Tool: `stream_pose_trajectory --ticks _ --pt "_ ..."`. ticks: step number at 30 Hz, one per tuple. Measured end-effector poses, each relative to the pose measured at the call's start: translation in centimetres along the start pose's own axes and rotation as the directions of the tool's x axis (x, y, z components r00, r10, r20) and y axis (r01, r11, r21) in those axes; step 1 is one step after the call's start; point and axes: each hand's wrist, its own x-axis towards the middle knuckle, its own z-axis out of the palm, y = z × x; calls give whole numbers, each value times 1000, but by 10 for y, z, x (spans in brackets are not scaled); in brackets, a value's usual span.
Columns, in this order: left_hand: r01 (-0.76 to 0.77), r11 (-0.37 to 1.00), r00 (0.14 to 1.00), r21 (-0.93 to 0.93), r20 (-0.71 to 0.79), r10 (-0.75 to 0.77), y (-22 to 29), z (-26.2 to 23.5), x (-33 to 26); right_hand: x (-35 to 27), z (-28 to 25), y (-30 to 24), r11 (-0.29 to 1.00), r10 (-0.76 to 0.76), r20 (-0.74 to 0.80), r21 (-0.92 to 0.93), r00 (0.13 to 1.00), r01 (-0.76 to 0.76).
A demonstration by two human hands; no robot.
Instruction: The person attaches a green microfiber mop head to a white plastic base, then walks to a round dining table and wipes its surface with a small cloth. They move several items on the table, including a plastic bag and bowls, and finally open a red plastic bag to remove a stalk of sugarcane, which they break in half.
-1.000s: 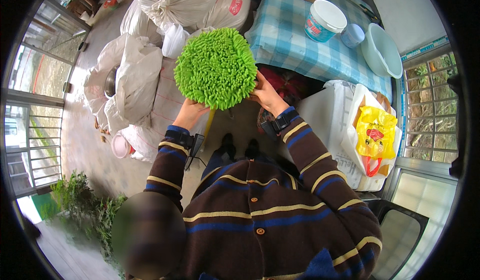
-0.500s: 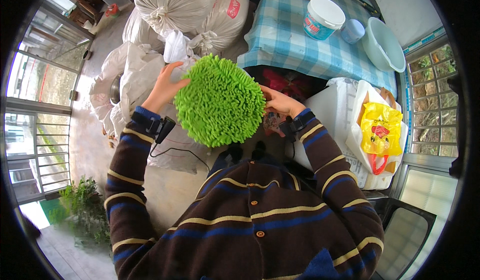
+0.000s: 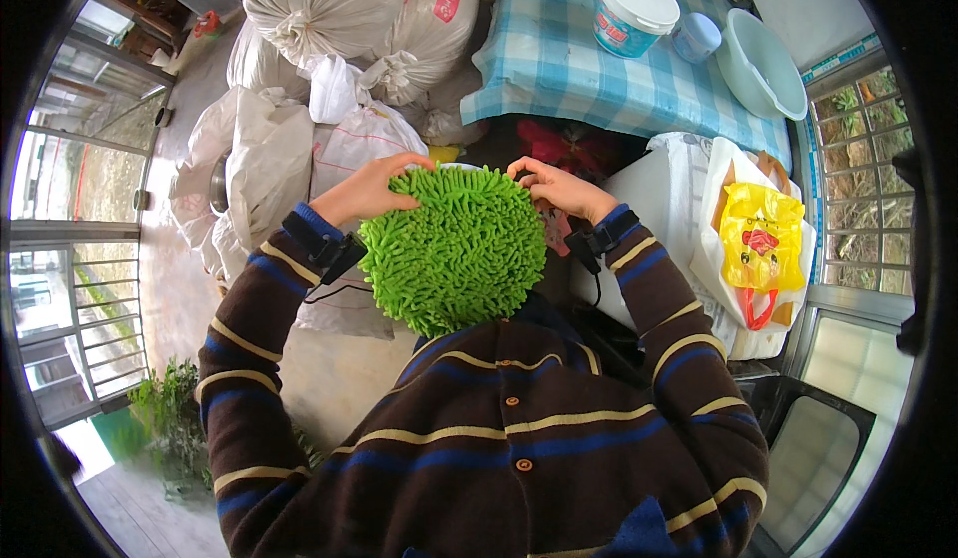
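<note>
both hands hold a fluffy green chenille mop pad [image 3: 454, 251] up in front of the person's chest, above the brown striped cardigan [image 3: 499, 438]. the left hand [image 3: 367, 191] grips the pad's upper left edge, fingers curled over the rim into the green noodles, and the right hand [image 3: 555, 187] grips the upper right edge in the same way, thumb and fingers pinching the rim. the pad is roughly round, its shaggy side faces the camera, and it hangs between the two hands clear of the floor and of the table. a dark strap sits on each wrist, with a thin cable running from it. beyond the pad, several tied white sacks [image 3: 329, 9] are piled on the floor, just beside a table [image 3: 559, 59] covered with a blue checked cloth. on that table stand a white tub with a blue label [image 3: 631, 11], a small pale blue jar [image 3: 696, 36] just beside it, and a light green basin [image 3: 760, 64] near the far corner. to the person's right a yellow plastic bag [image 3: 760, 244] lies on a white bag, well apart from the pad. green plants [image 3: 170, 423] show at the lower left near the glass doors.
</note>
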Motion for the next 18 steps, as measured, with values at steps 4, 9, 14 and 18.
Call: stream_pose_trajectory --ticks 4,9,14,18 --pt "117 992 992 39 49 -119 8 -1 11 -2 0 -7 987 98 -79 -118 992 -106" --pt "323 944 941 66 78 -328 14 1 24 1 5 -13 944 24 0 -330 1000 -23" --pt "67 972 988 223 122 -96 15 5 35 0 8 -13 921 -52 0 -387 999 48" --pt "-41 936 964 350 258 -55 20 9 45 5 13 -5 771 -209 64 -603 976 204"
